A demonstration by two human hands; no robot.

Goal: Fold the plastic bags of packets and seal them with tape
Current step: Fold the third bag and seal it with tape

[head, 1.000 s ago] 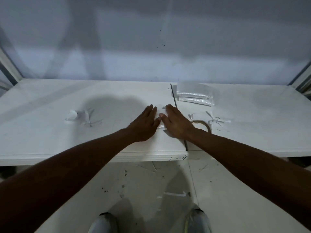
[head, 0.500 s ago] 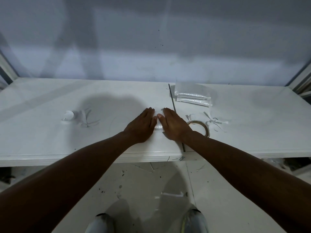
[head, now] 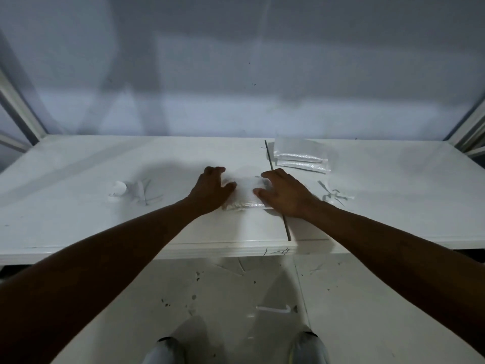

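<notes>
A clear plastic bag of packets [head: 246, 193] lies flat on the white table [head: 78, 219], just left of the dark seam [head: 287, 227] between two tabletops. My left hand [head: 211, 191] grips the bag's left end, fingers curled over the far edge and thumb on top. At the right end my right hand [head: 284, 194] holds it the same way, thumb and forefinger spread around the side. Both hands cover the bag's ends. The tape roll is hidden behind my right wrist.
A stack of more bagged packets [head: 301, 156] lies at the back right of the seam. Cut tape strips [head: 337, 194] stick to the table beside my right wrist. A small white object [head: 118, 189] with further strips [head: 144, 193] sits at the left.
My hands were pressed flat side by side over the bag. They have moved apart to its two ends with fingers curled, uncovering the middle of the bag.
</notes>
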